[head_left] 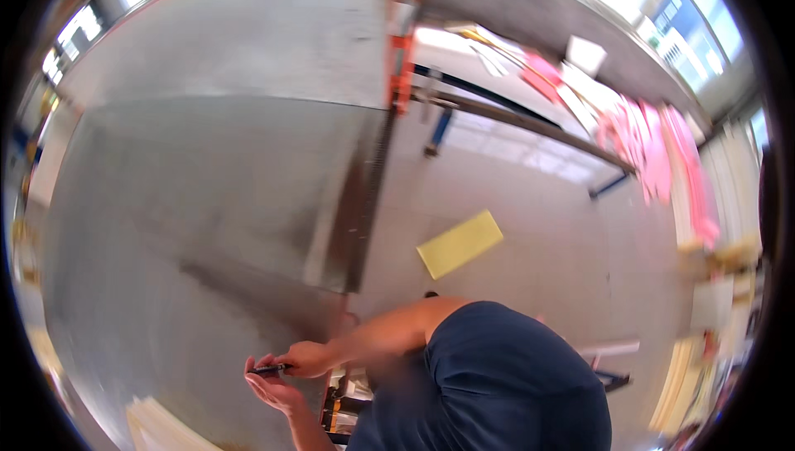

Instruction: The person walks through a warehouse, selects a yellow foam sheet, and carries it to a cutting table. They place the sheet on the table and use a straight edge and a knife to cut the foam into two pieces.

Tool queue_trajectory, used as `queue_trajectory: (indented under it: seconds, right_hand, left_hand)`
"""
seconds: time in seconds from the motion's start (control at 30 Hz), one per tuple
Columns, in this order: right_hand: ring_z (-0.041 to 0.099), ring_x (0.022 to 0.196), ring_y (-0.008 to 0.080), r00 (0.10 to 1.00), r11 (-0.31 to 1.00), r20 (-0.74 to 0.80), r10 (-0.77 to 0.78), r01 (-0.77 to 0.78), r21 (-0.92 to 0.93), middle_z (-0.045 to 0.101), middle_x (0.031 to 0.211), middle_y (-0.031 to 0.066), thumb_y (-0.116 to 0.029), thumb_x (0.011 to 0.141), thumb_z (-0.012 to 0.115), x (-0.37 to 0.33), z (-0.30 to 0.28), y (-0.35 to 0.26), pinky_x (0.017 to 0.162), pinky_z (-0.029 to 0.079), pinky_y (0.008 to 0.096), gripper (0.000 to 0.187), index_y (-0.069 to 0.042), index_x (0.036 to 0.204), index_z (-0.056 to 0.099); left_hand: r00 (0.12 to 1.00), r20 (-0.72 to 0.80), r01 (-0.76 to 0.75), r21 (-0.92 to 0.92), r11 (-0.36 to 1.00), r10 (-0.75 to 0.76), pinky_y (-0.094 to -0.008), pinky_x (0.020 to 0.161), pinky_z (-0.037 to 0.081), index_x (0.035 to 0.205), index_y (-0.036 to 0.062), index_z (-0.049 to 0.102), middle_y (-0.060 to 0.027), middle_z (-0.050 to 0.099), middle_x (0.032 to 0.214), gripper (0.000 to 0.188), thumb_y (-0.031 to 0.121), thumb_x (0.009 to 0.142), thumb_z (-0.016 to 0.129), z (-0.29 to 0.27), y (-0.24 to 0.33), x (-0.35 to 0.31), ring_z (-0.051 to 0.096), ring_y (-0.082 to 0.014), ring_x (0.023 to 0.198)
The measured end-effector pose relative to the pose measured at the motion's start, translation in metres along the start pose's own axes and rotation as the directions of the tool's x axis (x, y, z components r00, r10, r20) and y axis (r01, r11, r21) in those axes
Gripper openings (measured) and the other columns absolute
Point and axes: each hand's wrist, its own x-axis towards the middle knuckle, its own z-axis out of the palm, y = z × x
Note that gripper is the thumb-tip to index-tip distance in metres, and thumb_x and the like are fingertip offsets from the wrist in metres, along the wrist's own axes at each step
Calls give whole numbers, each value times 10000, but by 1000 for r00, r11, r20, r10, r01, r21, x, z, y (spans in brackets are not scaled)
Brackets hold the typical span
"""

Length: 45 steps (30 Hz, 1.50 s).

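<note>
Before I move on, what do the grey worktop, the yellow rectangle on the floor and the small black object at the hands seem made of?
Grey worktop: probably sheet metal, smooth and dull, judging by its soft sheen.
Yellow rectangle: perhaps foam or card, matte, going by its even colour.
Small black object: possibly plastic, from its dark colour; finish too small to tell.

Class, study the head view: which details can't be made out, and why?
In the head view:
- Dark slim object: partly covered by the fingers of the left hand and right hand; its exact kind can't be told.
- Left forearm: cut off by the lower edge.
- Pale boards at lower left: also cut off there.
- Pink material: too blurred to tell what it is.
</note>
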Motion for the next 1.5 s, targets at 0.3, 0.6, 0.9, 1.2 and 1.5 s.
queue_trajectory:
  seconds: [0.3,0.6,0.9,1.2,1.5]
  right_hand:
    - [627,948,288,751,914,-540,380,-215,344,654,1034,140,-128,792,631,-215,-134,91,810,490,372,345,-124,1137,634]
    - [633,844,264,381,947,-878,290,-246,206,651,901,90,-126,795,672,-383,-185,130,746,500,327,159,-93,948,646]
    - [616,740,205,427,832,-714,554,-273,483,644,805,81,-199,759,746,-385,-243,134,688,500,336,231,-71,902,617]
    - [634,749,225,279,865,-818,502,-160,476,654,825,94,-219,728,779,-447,-297,131,700,505,334,266,-75,887,623]
    - [630,872,189,191,919,-906,379,41,393,653,919,83,-93,739,718,-617,-286,167,761,510,324,256,-60,981,641]
  left_hand:
    - [680,687,256,105,961,-256,-372,837,442,853,21,540,-146,585,897,456,375,1029,315,263,-37,-99,555,-247,866]
    - [84,956,-158,292,943,-281,-340,847,438,843,-15,601,-150,666,988,445,293,1014,328,398,-71,-198,587,-207,908]
    - [38,950,4,312,950,-311,-322,927,412,941,-2,618,-104,646,1037,384,273,1013,358,437,-92,-153,568,-187,1015]
    - [-145,940,99,324,941,-308,-351,982,366,904,-8,606,-128,621,1050,503,412,1004,348,516,-106,-187,545,-221,1047]
    - [-334,928,-33,162,986,-164,-324,824,403,800,18,534,-93,543,876,367,302,959,363,592,-165,-355,514,-211,888]
